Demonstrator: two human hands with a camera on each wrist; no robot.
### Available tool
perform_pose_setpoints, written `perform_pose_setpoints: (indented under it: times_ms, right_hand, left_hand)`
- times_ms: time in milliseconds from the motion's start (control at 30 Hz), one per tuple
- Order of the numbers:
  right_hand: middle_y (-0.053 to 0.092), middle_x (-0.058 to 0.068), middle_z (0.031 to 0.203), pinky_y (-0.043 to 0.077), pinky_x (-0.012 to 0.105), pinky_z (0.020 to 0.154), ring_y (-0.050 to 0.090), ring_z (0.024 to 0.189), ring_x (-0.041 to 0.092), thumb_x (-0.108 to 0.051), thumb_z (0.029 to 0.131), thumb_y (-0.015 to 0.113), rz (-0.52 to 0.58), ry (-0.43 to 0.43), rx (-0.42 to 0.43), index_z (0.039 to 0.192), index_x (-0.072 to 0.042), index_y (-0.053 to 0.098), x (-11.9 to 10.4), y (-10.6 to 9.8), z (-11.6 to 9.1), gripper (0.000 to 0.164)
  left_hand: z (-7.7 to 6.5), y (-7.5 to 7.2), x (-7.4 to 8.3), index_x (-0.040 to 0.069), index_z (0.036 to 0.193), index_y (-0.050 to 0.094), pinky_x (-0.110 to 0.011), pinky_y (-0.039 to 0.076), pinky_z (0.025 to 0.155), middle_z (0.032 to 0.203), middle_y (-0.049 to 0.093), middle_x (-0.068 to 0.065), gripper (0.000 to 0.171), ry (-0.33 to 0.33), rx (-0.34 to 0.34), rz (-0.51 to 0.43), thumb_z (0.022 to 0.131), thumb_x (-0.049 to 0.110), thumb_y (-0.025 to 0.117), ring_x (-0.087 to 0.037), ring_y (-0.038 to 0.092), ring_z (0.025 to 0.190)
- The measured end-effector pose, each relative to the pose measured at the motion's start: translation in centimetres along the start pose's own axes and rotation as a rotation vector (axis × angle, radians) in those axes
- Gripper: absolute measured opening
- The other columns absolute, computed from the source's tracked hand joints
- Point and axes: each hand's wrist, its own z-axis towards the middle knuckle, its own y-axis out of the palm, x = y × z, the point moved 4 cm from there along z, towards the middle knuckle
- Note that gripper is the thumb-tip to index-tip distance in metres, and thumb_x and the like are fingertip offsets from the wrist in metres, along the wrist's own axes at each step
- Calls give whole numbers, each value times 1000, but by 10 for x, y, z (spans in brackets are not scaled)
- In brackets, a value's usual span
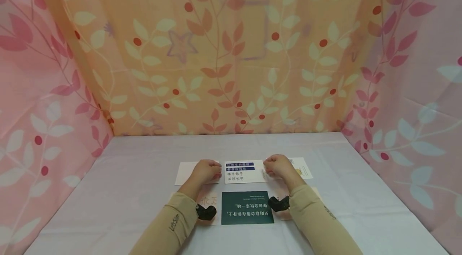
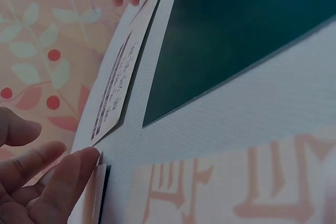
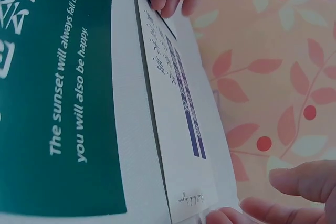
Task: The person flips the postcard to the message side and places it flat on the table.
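Note:
My left hand (image 1: 207, 171) touches the right end of a white card (image 1: 183, 173) at the back left; the left wrist view shows its thumb apart from the fingers. Beside it lies a white card with printed characters and two dark blue bands (image 1: 240, 174). At that card's right end is my right hand (image 1: 280, 166), its fingertips touching the edge and its thumb held apart in the right wrist view. Partly behind the right hand lies another white card with a yellow drawing (image 1: 304, 168). A dark green card with white writing (image 1: 247, 207) is nearer, between the forearms.
A pale card with orange characters (image 1: 209, 202) lies by the left forearm, partly covered. Another pale card is mostly hidden under the right forearm. White cloth (image 1: 137, 175) covers the table, and patterned curtains (image 1: 223, 86) enclose its back and sides.

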Motion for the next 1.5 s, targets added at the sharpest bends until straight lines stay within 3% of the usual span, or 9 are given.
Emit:
perform_pose_setpoints:
  times_ms: [633, 1100, 1500]
  right_hand:
    - [64, 12, 87, 54, 29, 67, 63, 74, 18, -22, 90, 56, 25, 32, -16, 103, 0, 61, 6, 2, -2, 26]
    - [64, 12, 88, 53, 27, 67, 64, 76, 18, -21, 91, 55, 49, 37, -17, 103, 1, 60, 7, 7, 0, 26]
    - [65, 10, 88, 53, 27, 67, 63, 75, 16, -22, 90, 56, 39, 37, -12, 101, 0, 62, 6, 7, -1, 25]
  left_hand:
    - [0, 2, -1, 2, 96, 68, -20, 45, 54, 77, 64, -5, 18, -38, 0, 10, 86, 15, 59, -12, 59, 67]
    - [-1, 4, 2, 3, 96, 68, -22, 49, 57, 83, 63, -7, 19, -63, 2, 5, 87, 16, 58, -13, 60, 68]
    - [0, 6, 4, 2, 93, 68, -22, 48, 55, 87, 62, -7, 18, -11, 17, 17, 87, 15, 58, -12, 58, 66]
